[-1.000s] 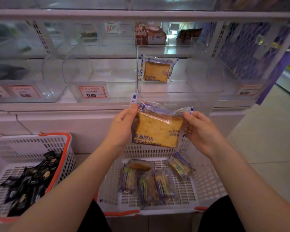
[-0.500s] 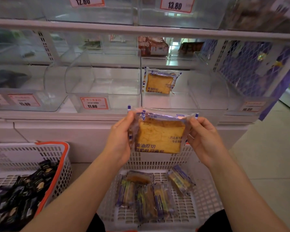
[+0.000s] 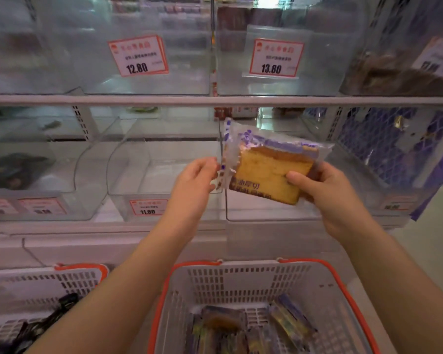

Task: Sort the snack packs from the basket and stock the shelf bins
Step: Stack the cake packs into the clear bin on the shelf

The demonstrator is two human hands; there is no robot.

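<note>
A clear-wrapped slice of toast with blue print, the toast pack (image 3: 264, 169), is held up tilted in front of the clear shelf bin (image 3: 271, 213) on the middle shelf. My right hand (image 3: 327, 192) grips its lower right corner, thumb on the front. My left hand (image 3: 193, 182) pinches the wrapper's left edge. Below, a white basket with an orange rim (image 3: 241, 274) holds several more wrapped snack packs (image 3: 289, 325). The held pack hides the inside of the bin behind it.
A second white basket (image 3: 69, 279) at the lower left holds small black packs (image 3: 39, 325). Clear bins (image 3: 149, 180) stand left of the target bin, with price tags 11.80 (image 3: 148, 206), 12.80 (image 3: 138, 56) and 13.80 (image 3: 275, 58). A purple mesh panel (image 3: 384, 152) closes the right side.
Both hands have lifted the toast pack from above the basket up to the shelf bin and tilted it. The view has swung upward.
</note>
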